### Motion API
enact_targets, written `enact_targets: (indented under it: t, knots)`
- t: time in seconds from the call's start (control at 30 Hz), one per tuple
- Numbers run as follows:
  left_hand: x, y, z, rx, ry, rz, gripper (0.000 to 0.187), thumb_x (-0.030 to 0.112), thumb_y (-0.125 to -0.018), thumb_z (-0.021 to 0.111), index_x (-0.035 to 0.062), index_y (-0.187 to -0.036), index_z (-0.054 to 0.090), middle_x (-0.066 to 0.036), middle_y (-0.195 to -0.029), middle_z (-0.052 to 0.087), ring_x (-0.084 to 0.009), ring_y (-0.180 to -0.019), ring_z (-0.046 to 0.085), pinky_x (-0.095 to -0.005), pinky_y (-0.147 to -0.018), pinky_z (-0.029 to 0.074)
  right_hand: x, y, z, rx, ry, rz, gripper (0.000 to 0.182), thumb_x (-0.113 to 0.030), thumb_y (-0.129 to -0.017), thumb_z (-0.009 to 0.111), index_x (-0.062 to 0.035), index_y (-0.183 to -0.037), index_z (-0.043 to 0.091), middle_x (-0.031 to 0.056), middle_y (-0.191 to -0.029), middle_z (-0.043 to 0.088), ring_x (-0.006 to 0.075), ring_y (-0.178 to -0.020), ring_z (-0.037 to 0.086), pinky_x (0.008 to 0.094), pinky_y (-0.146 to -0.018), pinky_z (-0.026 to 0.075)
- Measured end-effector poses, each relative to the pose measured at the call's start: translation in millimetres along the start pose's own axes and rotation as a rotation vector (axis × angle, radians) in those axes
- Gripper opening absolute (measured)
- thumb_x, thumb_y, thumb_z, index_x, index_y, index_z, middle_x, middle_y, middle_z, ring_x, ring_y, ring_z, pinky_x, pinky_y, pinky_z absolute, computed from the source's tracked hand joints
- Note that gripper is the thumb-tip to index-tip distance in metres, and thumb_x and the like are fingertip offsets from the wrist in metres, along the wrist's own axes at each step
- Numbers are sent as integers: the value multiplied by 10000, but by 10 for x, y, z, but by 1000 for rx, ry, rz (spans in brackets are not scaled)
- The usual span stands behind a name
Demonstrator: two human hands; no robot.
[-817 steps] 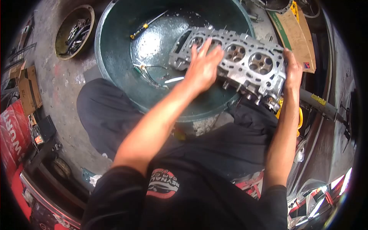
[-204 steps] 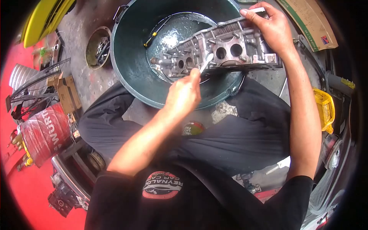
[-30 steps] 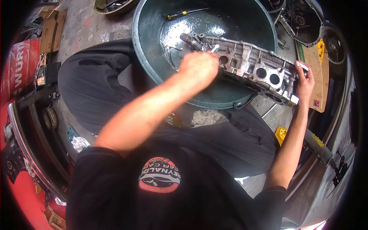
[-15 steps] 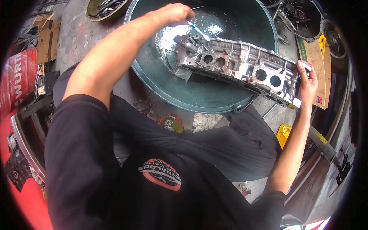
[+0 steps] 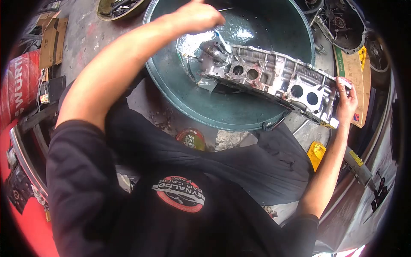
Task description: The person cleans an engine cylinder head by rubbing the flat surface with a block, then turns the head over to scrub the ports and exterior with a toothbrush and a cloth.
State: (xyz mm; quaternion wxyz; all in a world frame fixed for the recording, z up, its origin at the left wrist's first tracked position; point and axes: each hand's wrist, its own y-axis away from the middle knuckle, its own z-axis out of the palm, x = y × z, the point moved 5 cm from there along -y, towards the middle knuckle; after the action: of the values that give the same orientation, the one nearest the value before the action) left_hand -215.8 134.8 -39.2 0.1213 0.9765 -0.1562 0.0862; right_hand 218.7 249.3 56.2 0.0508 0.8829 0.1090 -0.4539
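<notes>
Floor point(image 5: 83, 40): grey concrete, stained. On it: green tub point(image 5: 231, 115); olive bowl point(image 5: 105, 15) just beside; labelled can point(image 5: 191, 139) near; cardboard point(image 5: 364, 92) at right.

A: How does the cylinder head point(image 5: 274, 75) lie?
B: Grey, ribbed metal, its long axis running from ten o'clock to four; the visible face bears two pairs of round, dark openings.
A: Its position?
B: The ten-o'clock end falls within the outline of the dark green tub point(image 5: 205, 116), the four-o'clock end beyond the rim.
A: And the brush point(image 5: 226, 47)?
B: Slender, white and blue, its head at the cylinder head's ten-o'clock end; contact indeterminable.
</notes>
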Motion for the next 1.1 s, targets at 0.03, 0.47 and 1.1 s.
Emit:
enact_targets:
  t: [0.03, 0.47, 1.1]
  knots:
    - [94, -130, 70, 35, -29, 43, 162, 217, -849, 583, 185, -893, 735, -67, -844, 725, -265, -867, 684, -486, -853, 406, 36, -8, -17, 5, 2, 7, 301, -233, -905, 769, -2, -1079, 685, 29, -982, 681, 96, -920, 598, 230, -843, 455]
    - [-29, -133, 342, 73, 87, -132, 305, 211, -889, 605, 155, -1176, 694, -127, -1048, 723, -317, -996, 681, -471, -876, 494, 151, -60, -85, 25, 81, 1, 308, -263, -901, 766, -17, -1076, 702, 31, -1000, 687, 97, -951, 597, 242, -897, 444]
    - [375, 660, 2501, 663, 1864, -1752, 409, 258, -856, 718, -34, -1139, 675, -178, -1104, 713, -263, -941, 693, -406, -812, 523, 273, -49, -88, -94, -20, 141, 337, -178, -905, 756, -31, -1193, 663, 25, -990, 691, 75, -798, 587, 220, -711, 456]
